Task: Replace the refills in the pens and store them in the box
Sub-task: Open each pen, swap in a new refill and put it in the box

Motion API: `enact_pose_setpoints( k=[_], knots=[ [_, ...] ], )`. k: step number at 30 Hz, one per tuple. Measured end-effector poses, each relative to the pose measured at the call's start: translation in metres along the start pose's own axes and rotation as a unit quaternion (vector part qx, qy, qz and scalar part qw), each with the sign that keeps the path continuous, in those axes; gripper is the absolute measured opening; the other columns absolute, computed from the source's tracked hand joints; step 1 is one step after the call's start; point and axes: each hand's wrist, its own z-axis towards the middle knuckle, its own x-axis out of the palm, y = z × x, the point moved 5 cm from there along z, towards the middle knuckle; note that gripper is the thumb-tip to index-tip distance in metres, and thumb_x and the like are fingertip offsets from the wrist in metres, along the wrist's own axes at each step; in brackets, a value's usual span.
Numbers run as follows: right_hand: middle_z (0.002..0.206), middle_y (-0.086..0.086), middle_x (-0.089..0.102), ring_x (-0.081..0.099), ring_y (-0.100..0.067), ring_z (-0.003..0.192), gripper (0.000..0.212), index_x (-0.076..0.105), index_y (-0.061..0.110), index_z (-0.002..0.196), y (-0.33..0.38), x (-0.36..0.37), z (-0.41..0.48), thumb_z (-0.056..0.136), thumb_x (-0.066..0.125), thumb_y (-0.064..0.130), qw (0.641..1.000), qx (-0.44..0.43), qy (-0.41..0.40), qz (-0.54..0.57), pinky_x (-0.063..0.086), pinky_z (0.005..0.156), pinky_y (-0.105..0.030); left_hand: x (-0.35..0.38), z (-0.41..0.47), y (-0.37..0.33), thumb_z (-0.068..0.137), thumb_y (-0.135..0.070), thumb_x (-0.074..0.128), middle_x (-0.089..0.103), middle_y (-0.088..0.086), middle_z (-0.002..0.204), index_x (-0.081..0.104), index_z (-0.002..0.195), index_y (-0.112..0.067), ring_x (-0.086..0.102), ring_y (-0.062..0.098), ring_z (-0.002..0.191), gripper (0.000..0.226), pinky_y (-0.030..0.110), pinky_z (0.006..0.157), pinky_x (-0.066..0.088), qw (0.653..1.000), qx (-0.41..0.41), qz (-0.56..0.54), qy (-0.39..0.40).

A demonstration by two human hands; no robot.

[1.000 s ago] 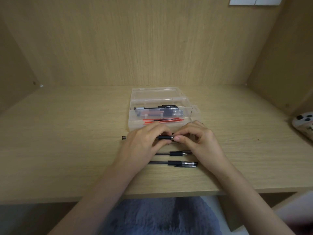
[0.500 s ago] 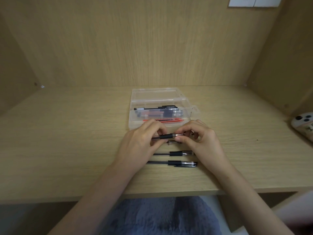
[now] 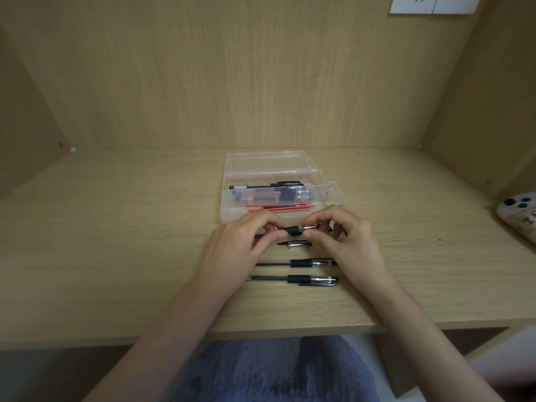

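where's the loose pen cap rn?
Head view, centre: the pen cap lies on the desk between left hand and right hand, just nearer than the held pen.

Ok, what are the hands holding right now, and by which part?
One uncapped pen, shared: the left hand grips its barrel just behind the black grip, and the right hand pinches the metal tip between thumb and forefinger.

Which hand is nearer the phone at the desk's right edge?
Right. The right hand lies left of the phone, bare desk between them; the left hand is farther left, across the pen both pinch.
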Motion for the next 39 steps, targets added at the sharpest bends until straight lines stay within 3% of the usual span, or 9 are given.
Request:
enact_pose_setpoints(
  k=[4,8,10,13,17,20,24,32,39],
  knots=[
    [0.077,0.023,0.06,0.05,0.002,0.073,0.03,0.065,0.033,0.079,0.001,0.0,-0.001,0.075,0.075,0.006,1.0,0.004,0.002,0.005,0.035,0.068,-0.008,-0.001,0.0,0.0,0.074,-0.058,0.057,0.059,-0.023,0.084,0.057,0.099,-0.037,0.055,-0.005,0.071,0.032,0.012,0.063,0.042,1.0,-0.008,0.0,0.015],
    [0.074,0.012,0.058,0.05,0.002,0.072,0.03,0.065,0.032,0.079,0.001,-0.001,-0.001,0.074,0.075,0.004,1.0,0.013,-0.003,0.009,0.035,0.067,-0.009,0.0,-0.001,0.001,0.076,-0.036,0.071,0.056,-0.023,0.082,0.056,0.091,-0.033,0.053,-0.008,0.072,0.022,0.008,0.062,0.038,1.0,-0.003,0.026,0.002],
    [0.073,0.012,0.056,0.049,0.004,0.07,0.029,0.065,0.031,0.079,0.002,-0.002,-0.001,0.074,0.075,0.004,1.0,0.018,-0.007,0.009,0.035,0.066,-0.008,0.0,-0.001,0.002,0.08,-0.039,0.066,0.061,-0.022,0.079,0.061,0.09,-0.031,0.057,-0.008,0.076,0.014,0.013,0.066,0.046,1.0,-0.009,0.007,0.0],
    [0.072,0.013,0.054,0.05,0.006,0.067,0.027,0.066,0.028,0.079,0.004,-0.003,-0.001,0.075,0.074,0.002,1.0,0.024,-0.009,0.014,0.035,0.065,-0.006,0.001,-0.001,0.003,0.083,-0.049,0.055,0.065,-0.019,0.079,0.066,0.09,-0.031,0.061,-0.003,0.076,0.022,0.03,0.067,0.051,1.0,-0.002,-0.005,0.002],
    [0.073,0.012,0.055,0.049,0.005,0.067,0.027,0.066,0.028,0.079,0.003,-0.003,-0.002,0.075,0.074,0.003,0.999,0.03,-0.006,0.02,0.035,0.065,-0.007,0.0,-0.001,0.001,0.075,-0.056,0.062,0.059,-0.02,0.09,0.06,0.102,-0.038,0.059,0.002,0.072,0.033,0.028,0.065,0.05,1.0,0.011,0.01,0.004],
    [0.075,0.011,0.057,0.05,0.004,0.067,0.024,0.067,0.025,0.08,0.004,-0.002,-0.002,0.075,0.074,0.003,0.999,0.035,0.001,0.027,0.035,0.065,-0.007,0.002,-0.001,-0.003,0.077,-0.041,0.069,0.058,-0.02,0.099,0.055,0.102,-0.039,0.058,-0.001,0.078,0.029,0.03,0.065,0.052,0.999,0.029,0.032,0.008],
    [0.074,0.013,0.056,0.05,0.004,0.067,0.026,0.065,0.026,0.078,0.003,-0.001,-0.002,0.075,0.074,0.001,0.999,0.039,-0.001,0.033,0.035,0.065,-0.008,0.003,-0.001,-0.005,0.087,-0.033,0.059,0.063,-0.019,0.1,0.058,0.103,-0.033,0.059,-0.002,0.086,0.015,0.03,0.07,0.051,0.999,0.041,0.027,-0.001],
    [0.073,0.009,0.054,0.049,0.004,0.064,0.024,0.066,0.027,0.079,0.0,-0.005,-0.001,0.075,0.075,0.006,0.998,0.051,-0.024,0.014,0.034,0.064,-0.008,0.005,-0.002,-0.002,0.093,-0.034,0.047,0.058,-0.022,0.079,0.06,0.104,-0.029,0.057,0.001,0.076,0.018,0.024,0.065,0.045,0.998,0.004,0.047,0.028],
    [0.075,0.016,0.057,0.049,0.0,0.068,0.015,0.067,0.031,0.08,-0.008,-0.007,-0.002,0.079,0.074,0.017,0.998,0.057,-0.031,0.01,0.034,0.065,-0.012,-0.004,-0.002,-0.001,0.094,-0.034,0.046,0.064,-0.013,0.092,0.061,0.103,-0.025,0.059,0.006,0.077,0.02,0.027,0.064,0.048,0.997,-0.02,0.058,-0.038]
  ],
)
